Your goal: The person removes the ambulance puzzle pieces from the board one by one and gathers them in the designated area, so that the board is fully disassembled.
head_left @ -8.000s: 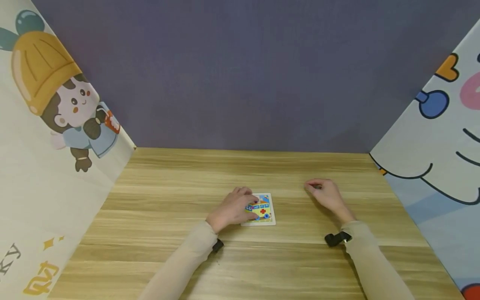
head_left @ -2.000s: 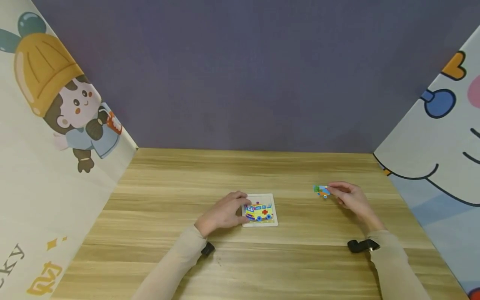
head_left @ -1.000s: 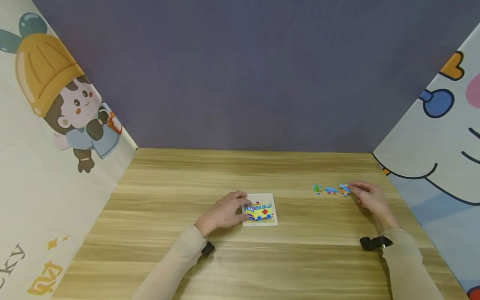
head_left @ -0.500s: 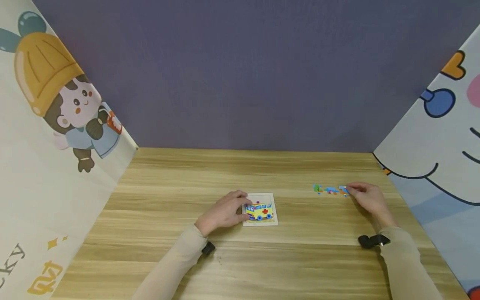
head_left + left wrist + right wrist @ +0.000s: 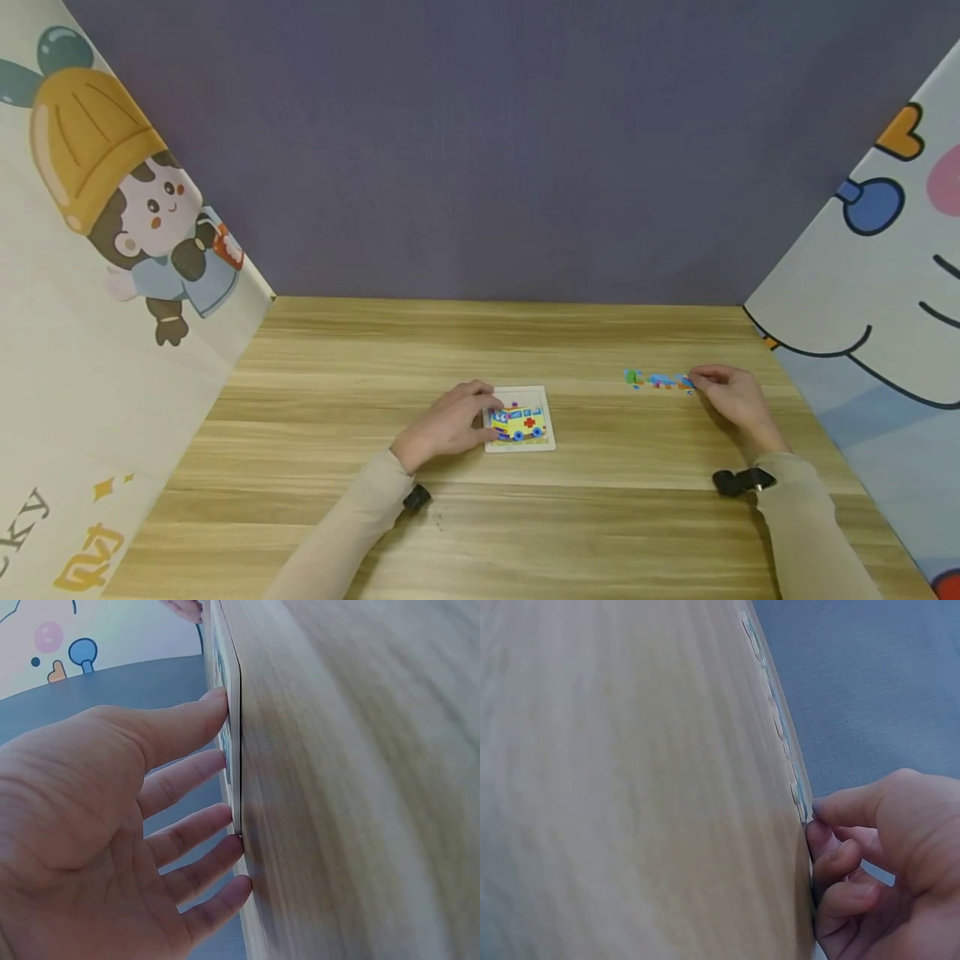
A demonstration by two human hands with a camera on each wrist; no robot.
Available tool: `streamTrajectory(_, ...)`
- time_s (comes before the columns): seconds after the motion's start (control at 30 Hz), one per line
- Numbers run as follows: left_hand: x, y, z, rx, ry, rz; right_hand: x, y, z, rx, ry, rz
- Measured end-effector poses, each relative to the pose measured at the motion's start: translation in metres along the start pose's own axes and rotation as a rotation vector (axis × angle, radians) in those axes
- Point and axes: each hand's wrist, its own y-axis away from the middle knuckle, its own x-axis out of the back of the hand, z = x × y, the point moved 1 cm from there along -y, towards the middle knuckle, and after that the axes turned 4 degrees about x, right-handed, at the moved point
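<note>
A white-framed jigsaw puzzle board (image 5: 522,392) with a yellow ambulance picture lies flat on the table; its top strip is bare. My left hand (image 5: 448,427) rests on the board's left edge, and the left wrist view shows its loosely straight fingers (image 5: 184,780) touching that edge. To the right, a green puzzle piece (image 5: 633,378), a blue-and-pink puzzle piece (image 5: 660,381) and a blue-and-orange puzzle piece (image 5: 683,382) lie in a row. My right hand (image 5: 738,404) pinches the rightmost piece between thumb and forefinger; its other fingers are curled in the right wrist view.
The wood-grain table (image 5: 480,525) meets a dark grey-blue panel (image 5: 480,167) at the back. White side panels with cartoon prints, on the left (image 5: 67,350) and on the right (image 5: 847,375), border it.
Since eight seconds ago, the picture's top strip has left the board and now lies as separate pieces at right. In the last second, my right hand slid the rightmost piece slightly left. Left hand still.
</note>
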Motion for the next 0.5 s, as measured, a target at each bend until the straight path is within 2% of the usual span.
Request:
streamTrajectory(0.23,-0.002,-0.001,-0.001,-0.001,-0.005,0.004,0.000,0.004,-0.006,0.006,-0.011,0.029)
streamTrajectory(0.5,-0.003,-0.003,-0.002,-0.006,-0.001,0.015,-0.006,0.009,-0.028,0.012,-0.062,0.050)
